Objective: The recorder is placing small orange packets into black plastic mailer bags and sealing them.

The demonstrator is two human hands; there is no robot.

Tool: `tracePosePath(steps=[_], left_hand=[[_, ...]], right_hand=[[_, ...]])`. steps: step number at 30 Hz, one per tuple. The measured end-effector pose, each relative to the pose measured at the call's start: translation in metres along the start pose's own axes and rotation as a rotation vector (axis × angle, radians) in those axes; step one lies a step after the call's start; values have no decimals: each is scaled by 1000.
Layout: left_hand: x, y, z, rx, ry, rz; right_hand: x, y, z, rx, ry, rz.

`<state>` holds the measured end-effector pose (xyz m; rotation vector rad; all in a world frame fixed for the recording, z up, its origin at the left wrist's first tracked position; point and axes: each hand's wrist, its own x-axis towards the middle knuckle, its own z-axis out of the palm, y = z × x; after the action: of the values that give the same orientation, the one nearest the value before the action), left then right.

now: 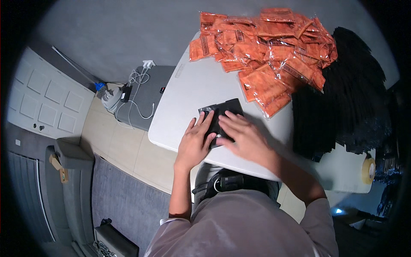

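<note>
A glossy black flat package [227, 107] lies near the front edge of the white table [171, 120]. My left hand [196, 139] rests over its left side, fingers stretched out on it and thumb toward the middle. My right hand [242, 137] lies over its right part with fingers spread and extended; whether all of them touch it I cannot tell. Both hands partly hide the package. Just beyond is a heap of clear bags [265, 85] holding orange items, and to the right a large pile of flat black pieces [342, 94].
A tape roll [368, 170] sits at the table's right edge. Left of the table, a grey surface [160, 75] carries white cables, an adapter [126, 93] and small items. A grey sofa [68, 188], blue-grey rug [128, 197] and white door [51, 100] are further left.
</note>
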<state>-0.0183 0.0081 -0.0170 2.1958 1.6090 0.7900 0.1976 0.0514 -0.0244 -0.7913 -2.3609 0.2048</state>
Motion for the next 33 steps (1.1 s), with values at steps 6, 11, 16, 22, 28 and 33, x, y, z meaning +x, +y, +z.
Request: tracePosePath(steps=[6,11,16,22,28,33], left_hand=[[-2,3,-5,-117,9,-42],[-8,-9,0,-697,324,-165],[-11,-17,0,-780,565,-211],[-12,-32,4,-981,655,-80],[-5,-21,4,-898,676,-119],[21,29,0,-593,461,-162]], right_hand=[[-14,-35,-7,-148,-318,138],[-10,-25,-6,-202,-128,-108],[-2,-15,-10,-304,-53,-301],[47,-29,-64,254,172,85],[90,18,-60,282,-30,537],[43,35,22,5,-175,191]])
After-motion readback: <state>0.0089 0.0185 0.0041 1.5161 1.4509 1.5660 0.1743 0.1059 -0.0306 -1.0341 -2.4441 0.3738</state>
